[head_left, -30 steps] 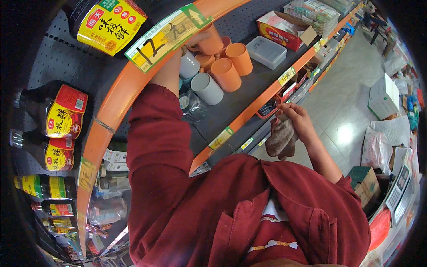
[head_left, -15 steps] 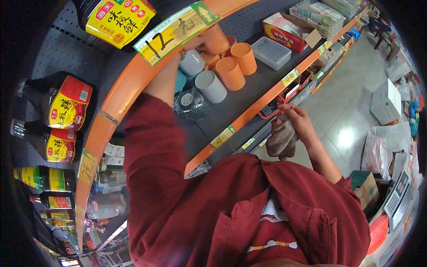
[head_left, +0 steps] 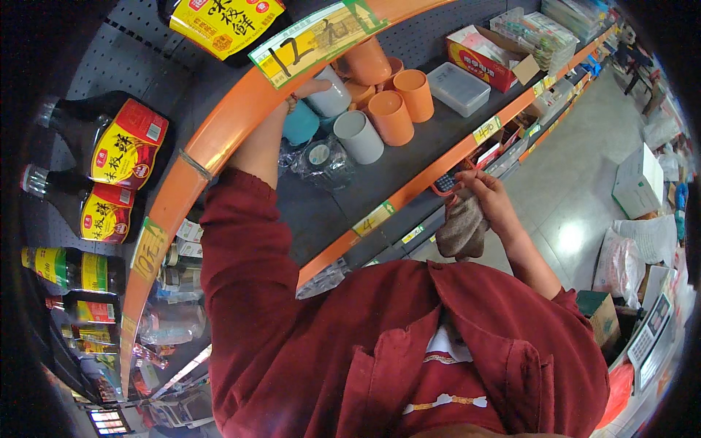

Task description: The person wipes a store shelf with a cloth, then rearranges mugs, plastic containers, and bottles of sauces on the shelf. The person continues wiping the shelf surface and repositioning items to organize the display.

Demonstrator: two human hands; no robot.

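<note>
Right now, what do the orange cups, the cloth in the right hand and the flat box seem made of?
Orange cups: probably plastic, though ceramic is possible; smooth, evenly coloured, with a soft sheen.
Cloth in the right hand: matt, likely knitted or woven fabric; it hangs in soft folds.
Flat box: apparently plastic, smooth and translucent, with pale highlights.

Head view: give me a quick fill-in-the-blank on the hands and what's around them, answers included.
1. The cloth hangs from the ____ hand.
2. The left hand is by the cups on the dark ____.
3. The open carton's front is mainly ____.

Missing words: right; shelf; red.
</note>
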